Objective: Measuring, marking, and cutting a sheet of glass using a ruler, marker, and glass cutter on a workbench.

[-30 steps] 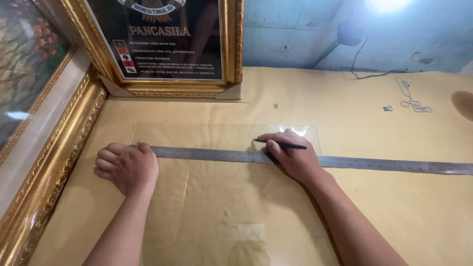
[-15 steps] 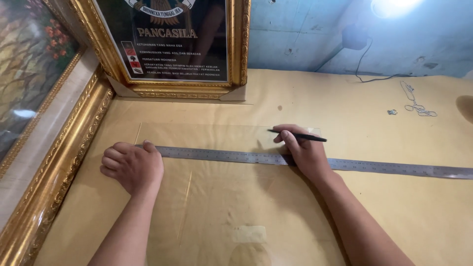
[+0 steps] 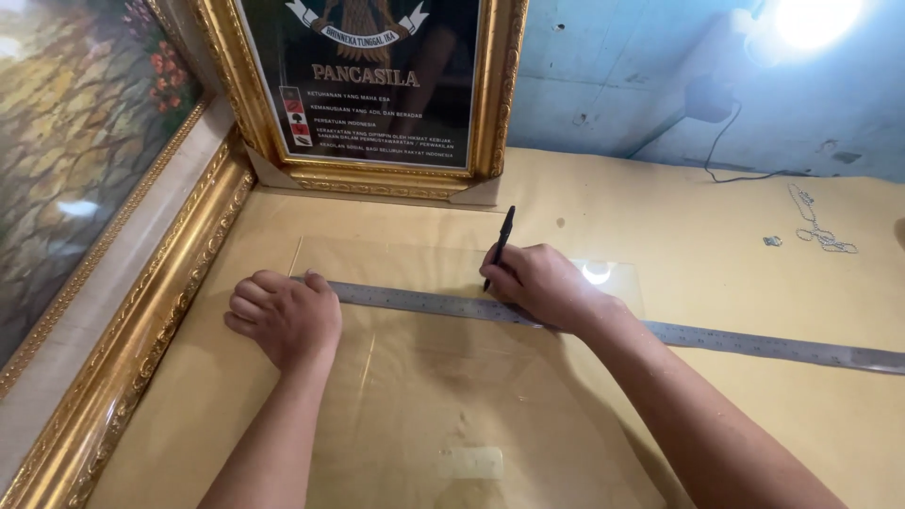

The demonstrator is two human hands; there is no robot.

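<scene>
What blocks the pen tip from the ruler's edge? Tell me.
Nothing visible does. The right hand holds the black pen tilted, its tip down on the clear glass sheet right at the far edge of the steel ruler. The left hand presses the ruler's left end, clear of the pen.

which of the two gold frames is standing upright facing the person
The gold-framed dark poster with white lettering, leaning upright against the blue wall. The other gold frame, holding a painted landscape, runs along the left edge instead.
</scene>
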